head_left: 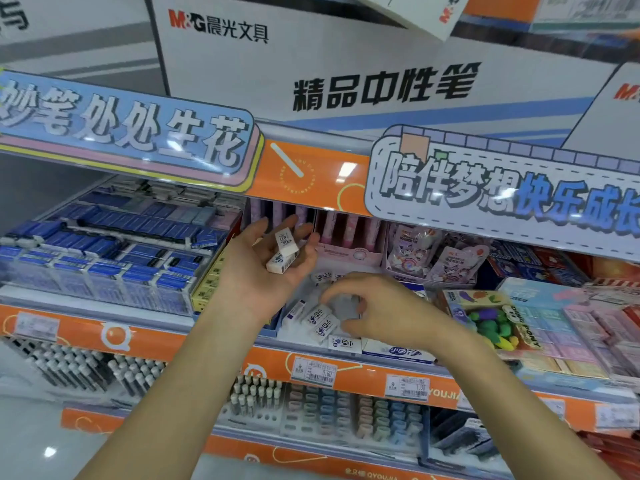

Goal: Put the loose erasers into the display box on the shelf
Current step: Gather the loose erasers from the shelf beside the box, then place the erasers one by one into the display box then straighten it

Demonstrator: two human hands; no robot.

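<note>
White erasers (284, 252), two of them, sit on the open left hand (270, 261) mid-frame; right hand (374, 311) fingers curled apart, empty, over the display box (398, 353).

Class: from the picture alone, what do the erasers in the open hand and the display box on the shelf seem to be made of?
Erasers in the left hand: probably white rubber or vinyl, matte, each in a printed paper-like sleeve. Display box: likely thin printed card, white and blue, with flat folded-looking walls; its finish is unclear.
</note>
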